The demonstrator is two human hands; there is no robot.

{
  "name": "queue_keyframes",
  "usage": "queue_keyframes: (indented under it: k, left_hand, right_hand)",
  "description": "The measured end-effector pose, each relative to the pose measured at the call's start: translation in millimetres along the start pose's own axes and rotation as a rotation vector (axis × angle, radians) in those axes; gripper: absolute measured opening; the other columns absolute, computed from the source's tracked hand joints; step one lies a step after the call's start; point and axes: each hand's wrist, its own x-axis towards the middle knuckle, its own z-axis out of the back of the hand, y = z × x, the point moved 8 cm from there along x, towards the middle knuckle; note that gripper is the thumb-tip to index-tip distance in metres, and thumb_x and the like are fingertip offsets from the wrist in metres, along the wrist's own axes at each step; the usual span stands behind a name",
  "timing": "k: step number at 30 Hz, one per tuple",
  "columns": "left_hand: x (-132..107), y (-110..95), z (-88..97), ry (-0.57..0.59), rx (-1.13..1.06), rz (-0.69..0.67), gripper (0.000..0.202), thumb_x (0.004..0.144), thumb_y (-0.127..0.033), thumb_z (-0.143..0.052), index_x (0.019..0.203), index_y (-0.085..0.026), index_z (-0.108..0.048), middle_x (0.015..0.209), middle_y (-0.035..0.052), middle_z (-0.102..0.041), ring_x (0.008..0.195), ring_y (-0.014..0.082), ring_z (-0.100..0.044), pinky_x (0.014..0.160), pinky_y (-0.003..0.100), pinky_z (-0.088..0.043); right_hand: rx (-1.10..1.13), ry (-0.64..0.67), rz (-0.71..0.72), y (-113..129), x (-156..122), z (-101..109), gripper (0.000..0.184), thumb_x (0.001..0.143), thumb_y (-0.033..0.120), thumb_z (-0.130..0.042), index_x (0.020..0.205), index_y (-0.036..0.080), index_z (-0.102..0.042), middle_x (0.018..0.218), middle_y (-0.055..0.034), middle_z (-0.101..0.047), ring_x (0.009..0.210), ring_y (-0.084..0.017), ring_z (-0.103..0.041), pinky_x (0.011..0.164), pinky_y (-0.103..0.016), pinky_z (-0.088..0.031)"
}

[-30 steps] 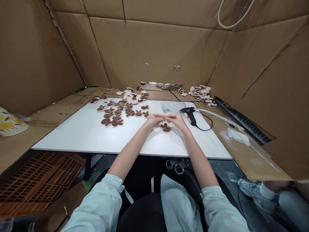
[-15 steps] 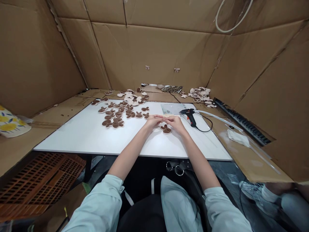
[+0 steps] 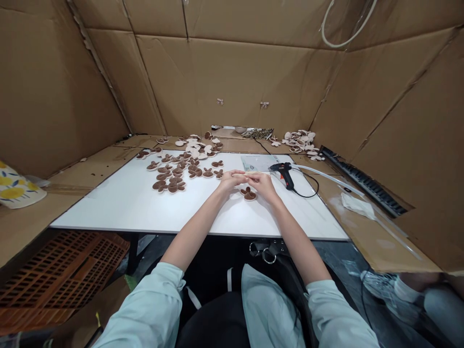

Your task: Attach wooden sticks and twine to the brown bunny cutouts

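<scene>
My left hand point(image 3: 231, 181) and my right hand point(image 3: 261, 183) meet above the white board, fingers closed. Between the fingertips they hold a thin pale strip point(image 3: 250, 173) level; its exact kind is too small to make out. Just below my hands lies one brown bunny-shaped felt piece point(image 3: 248, 194) with a pale rim. A black glue gun point(image 3: 284, 175) rests to the right of my right hand. Left of my left hand, several more brown bunny-shaped pieces point(image 3: 176, 183) are spread over the board.
The white board point(image 3: 137, 212) lies between cardboard walls. A pile of pale pieces point(image 3: 300, 141) sits at the back right, near a tray of small bits point(image 3: 258, 133). A clear sheet point(image 3: 253, 163) lies behind my hands. An orange crate point(image 3: 72, 275) stands below left.
The pale strip between my fingers shows a little more and reaches further left over my left fingers. Both hands have hardly moved, and the glue gun and felt pieces stay put.
</scene>
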Motion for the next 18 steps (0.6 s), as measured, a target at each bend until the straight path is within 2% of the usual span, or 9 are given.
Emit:
queue_keyframes:
  k: [2,5,8,18]
  left_hand:
    - [-1,-3,1.8,-0.030,0.067,-0.043,0.031,0.044,-0.017,-0.074,0.071,-0.015,-0.058,0.060,0.0019,-0.064,0.060,0.0142,-0.059,0.060,0.027,-0.044]
    - [-6,-14,5.3,-0.115,0.297,-0.151,0.024,0.047,-0.016,-0.071,0.067,-0.016,-0.058,0.057,0.0014,-0.064,0.062,0.0171,-0.061,0.063,0.029,-0.045]
    - [-12,-25,4.5,-0.177,0.506,-0.255,0.017,0.052,-0.014,-0.067,0.067,-0.017,-0.059,0.057,0.0007,-0.065,0.064,0.0183,-0.062,0.065,0.029,-0.045]
    - [-13,-30,-7.3,-0.118,0.724,-0.365,0.022,0.062,-0.010,-0.057,0.083,-0.017,-0.061,0.067,0.0016,-0.068,0.068,0.0160,-0.064,0.063,0.024,-0.045]
  right_hand:
    - [-0.101,0.003,-0.020,0,1,-2,0.027,0.072,0.012,-0.050,0.088,0.020,-0.070,0.090,-0.0049,-0.069,0.085,-0.018,-0.061,0.080,-0.029,-0.044]
    - [-0.268,0.035,-0.083,-3,1,-6,0.027,0.070,0.012,-0.050,0.089,0.018,-0.070,0.082,-0.0067,-0.068,0.078,-0.019,-0.060,0.074,-0.029,-0.044]
    - [-0.338,0.046,-0.125,-5,2,-9,0.027,0.070,0.013,-0.050,0.089,0.016,-0.070,0.081,-0.0076,-0.068,0.077,-0.019,-0.060,0.073,-0.028,-0.043]
    - [-0.136,0.075,-0.222,-12,1,-8,0.023,0.077,0.013,-0.047,0.085,0.016,-0.068,0.087,-0.0069,-0.069,0.083,-0.018,-0.061,0.076,-0.027,-0.042]
